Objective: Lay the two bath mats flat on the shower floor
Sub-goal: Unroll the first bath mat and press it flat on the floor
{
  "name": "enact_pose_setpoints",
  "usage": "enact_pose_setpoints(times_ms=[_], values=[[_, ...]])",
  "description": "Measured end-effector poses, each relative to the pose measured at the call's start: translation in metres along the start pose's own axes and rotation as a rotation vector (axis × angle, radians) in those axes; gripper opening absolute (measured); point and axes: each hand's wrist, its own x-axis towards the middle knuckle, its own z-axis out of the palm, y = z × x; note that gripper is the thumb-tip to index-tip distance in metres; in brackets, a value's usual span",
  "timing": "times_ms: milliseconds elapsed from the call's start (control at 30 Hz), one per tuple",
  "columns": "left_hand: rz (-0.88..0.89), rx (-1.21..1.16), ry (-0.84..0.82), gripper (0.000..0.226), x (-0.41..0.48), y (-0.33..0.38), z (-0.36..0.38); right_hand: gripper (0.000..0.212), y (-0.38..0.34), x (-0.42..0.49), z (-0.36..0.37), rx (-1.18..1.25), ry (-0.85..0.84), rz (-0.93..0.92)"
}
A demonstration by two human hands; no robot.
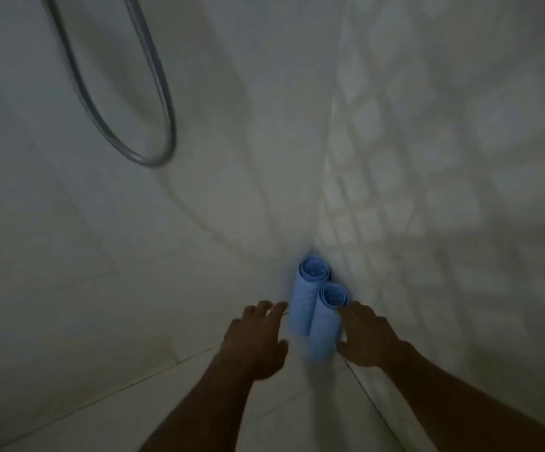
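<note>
Left hand (258,340), right hand (367,337): fingers spread, empty, flanking rolled mats. Rear mat (307,298), front mat (328,324) upright, touching, in shower corner (318,220). Likely reach stage. Next: grip, unroll flat.

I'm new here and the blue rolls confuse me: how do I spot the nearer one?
Find the wall corner right of the shower hose. Two blue rolled mats stand there. The nearer roll is beside the right hand, its open top lower than the farther roll.

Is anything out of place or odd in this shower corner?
The rear mat roll and the front mat roll stand on end in the corner, side by side, not flat. Nothing looks spilled or damaged.
</note>
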Motion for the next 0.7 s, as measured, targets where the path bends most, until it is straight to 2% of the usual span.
enact_pose_setpoints(times_ms=[167, 300, 367, 467, 533, 600, 700], values=[[0.038, 0.007, 0.015, 0.075, 0.089, -0.032, 0.146, 0.086, 0.048, 0.105, 0.107, -0.069, 0.152, 0.007], [0.125, -0.010, 0.158, 0.079, 0.152, -0.054, 0.232, 0.083, 0.072, 0.170, 0.166, -0.140, 0.258, 0.028], [0.148, -0.032, 0.206, 0.082, 0.172, -0.060, 0.259, 0.068, 0.078, 0.183, 0.191, -0.149, 0.374, 0.046], [0.186, -0.060, 0.253, 0.087, 0.178, -0.061, 0.287, 0.032, 0.086, 0.178, 0.215, -0.193, 0.541, 0.016], [0.192, -0.112, 0.247, 0.094, 0.171, -0.059, 0.293, 0.025, 0.087, 0.160, 0.212, -0.195, 0.475, -0.063], [0.197, -0.188, 0.247, 0.104, 0.157, -0.059, 0.287, 0.028, 0.081, 0.139, 0.199, -0.232, 0.353, -0.206], [0.172, -0.351, 0.224, 0.125, 0.136, -0.075, 0.265, 0.030, 0.045, 0.123, 0.171, -0.266, 0.293, -0.416]])
